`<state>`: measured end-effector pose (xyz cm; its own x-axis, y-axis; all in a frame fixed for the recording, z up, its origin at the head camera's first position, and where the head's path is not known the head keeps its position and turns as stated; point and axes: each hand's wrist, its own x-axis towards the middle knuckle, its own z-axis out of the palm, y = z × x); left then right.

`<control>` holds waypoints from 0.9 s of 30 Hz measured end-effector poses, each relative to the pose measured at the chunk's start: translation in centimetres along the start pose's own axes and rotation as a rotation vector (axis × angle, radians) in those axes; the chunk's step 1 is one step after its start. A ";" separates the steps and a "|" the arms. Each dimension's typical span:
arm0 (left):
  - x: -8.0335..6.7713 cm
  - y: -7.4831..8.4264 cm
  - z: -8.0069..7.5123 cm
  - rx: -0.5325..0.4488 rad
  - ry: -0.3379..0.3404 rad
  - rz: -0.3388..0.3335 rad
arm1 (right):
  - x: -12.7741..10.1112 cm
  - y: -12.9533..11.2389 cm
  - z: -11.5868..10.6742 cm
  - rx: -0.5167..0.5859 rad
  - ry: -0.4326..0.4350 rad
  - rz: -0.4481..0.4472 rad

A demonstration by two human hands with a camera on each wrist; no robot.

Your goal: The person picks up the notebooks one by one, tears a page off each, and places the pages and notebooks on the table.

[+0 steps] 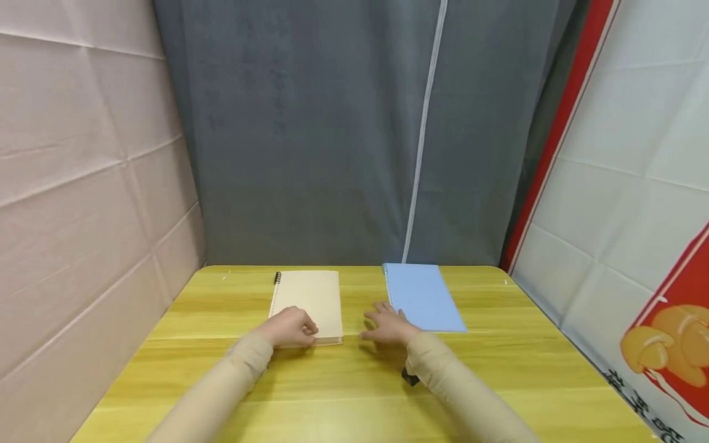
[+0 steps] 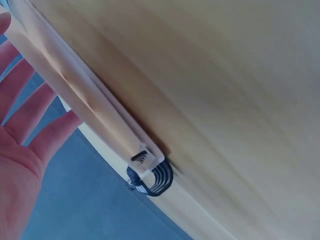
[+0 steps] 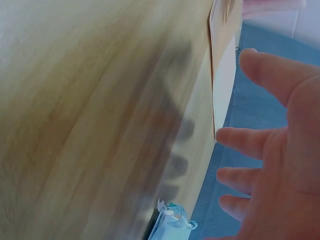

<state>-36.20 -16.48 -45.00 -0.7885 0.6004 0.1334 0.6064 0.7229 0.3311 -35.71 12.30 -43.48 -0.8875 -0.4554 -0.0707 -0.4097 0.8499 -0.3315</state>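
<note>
Reaching forward over the yellow wooden table (image 1: 498, 369), both beige-sleeved arms stretched side by side. The left hand (image 1: 290, 327) rested on the near edge of the beige spiral notebook (image 1: 310, 301); from the head view its fingers looked curled, while the left wrist view showed them straight, so a grip could not be told. The right hand (image 1: 388, 325) hovered with fingers spread, just beside the blue spiral notebook (image 1: 423, 296). A grey curtain (image 1: 332, 123) hung behind the table.

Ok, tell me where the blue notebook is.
In the head view the blue notebook lies on the table's far right half, just beyond the right hand, right of the beige notebook.
</note>
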 end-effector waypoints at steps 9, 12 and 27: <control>0.3 2.1 0.1 -0.034 0.091 0.078 | 0.4 -1.1 1.6 -0.050 -0.035 0.015; -0.3 2.5 -0.3 -0.044 0.180 0.136 | 0.7 -1.6 2.4 -0.026 -0.029 -0.026; -6.4 0.6 -4.7 0.057 0.601 0.051 | 1.5 -1.9 3.6 -0.152 -0.016 -0.128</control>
<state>-31.21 -21.49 -41.27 -0.6679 0.3489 0.6574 0.6366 0.7254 0.2617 -35.53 9.00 -46.34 -0.8229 -0.5658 -0.0525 -0.5476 0.8143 -0.1927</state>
